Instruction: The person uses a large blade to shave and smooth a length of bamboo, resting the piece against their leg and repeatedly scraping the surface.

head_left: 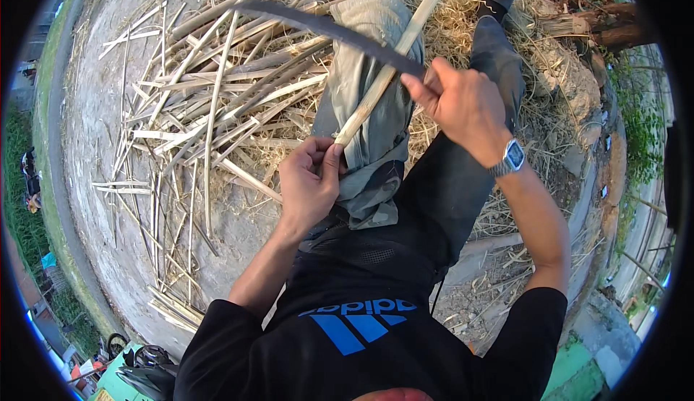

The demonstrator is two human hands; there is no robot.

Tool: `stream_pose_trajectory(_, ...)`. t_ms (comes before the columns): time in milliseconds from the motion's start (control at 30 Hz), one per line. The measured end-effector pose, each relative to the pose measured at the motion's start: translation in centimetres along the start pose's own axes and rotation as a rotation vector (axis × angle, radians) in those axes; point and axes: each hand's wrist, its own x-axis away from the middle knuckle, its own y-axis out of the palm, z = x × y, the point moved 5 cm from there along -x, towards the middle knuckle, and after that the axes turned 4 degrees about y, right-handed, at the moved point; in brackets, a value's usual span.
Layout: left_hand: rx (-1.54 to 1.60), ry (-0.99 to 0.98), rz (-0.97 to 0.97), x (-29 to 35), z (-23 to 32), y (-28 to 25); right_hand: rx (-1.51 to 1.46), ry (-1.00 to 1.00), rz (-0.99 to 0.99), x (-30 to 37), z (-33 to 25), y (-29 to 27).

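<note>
My left hand (311, 184) pinches the near end of a pale split bamboo strip (361, 114) between thumb and fingers. The strip slants up and away to the right, across a grey-green cloth (350, 61) draped over my left leg. In my right hand (466, 104) is a long, dark curved knife (311, 21), gripped at its handle end, which the fingers mostly hide. Its blade points to the far left and crosses over the strip just above the cloth. Whether the edge touches the strip I cannot tell. A watch (513, 156) sits on my right wrist.
Many split bamboo strips (217, 112) lie heaped on the concrete ground (97, 133) to the left, with thicker poles (246, 0) behind. Curly shavings (452, 32) cover the ground around my legs. A brown log (600, 25) lies at the far right, near rough stones (571, 90).
</note>
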Motion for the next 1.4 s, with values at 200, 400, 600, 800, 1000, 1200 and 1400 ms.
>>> stream_pose_trajectory(200, 0.032, -0.053, 0.023, -0.3, -0.1, 0.0, -0.093, -0.133, -0.063, 1.9, -2.7, 2.2)
stream_pose_trajectory(400, -0.011, -0.013, 0.008, -0.1, 0.3, -0.8, -0.046, 0.020, 0.015, -1.8, 1.4, 0.3)
stream_pose_trajectory(600, -0.008, -0.032, 0.027, 1.0, 0.1, -2.4, -0.024, -0.111, -0.003, -2.5, 1.7, 0.1)
stream_pose_trajectory(800, -0.063, -0.030, 0.009, 1.7, -1.0, -4.5, -0.090, 0.094, -0.049, -3.6, 3.8, -1.2)
stream_pose_trajectory(1000, 0.166, -0.218, -0.050, 2.0, -2.1, -7.9, -0.122, -0.012, 0.092, -3.2, 3.0, 0.1)
stream_pose_trajectory(1200, 0.023, -0.171, 0.026, 2.6, -2.4, -9.2, -0.151, 0.162, 0.088, -4.6, 4.5, -0.3)
stream_pose_trajectory(1400, 0.012, -0.068, -0.064, 1.3, -0.2, -5.8, -0.328, 0.021, 0.059, 0.9, -2.2, -3.5)
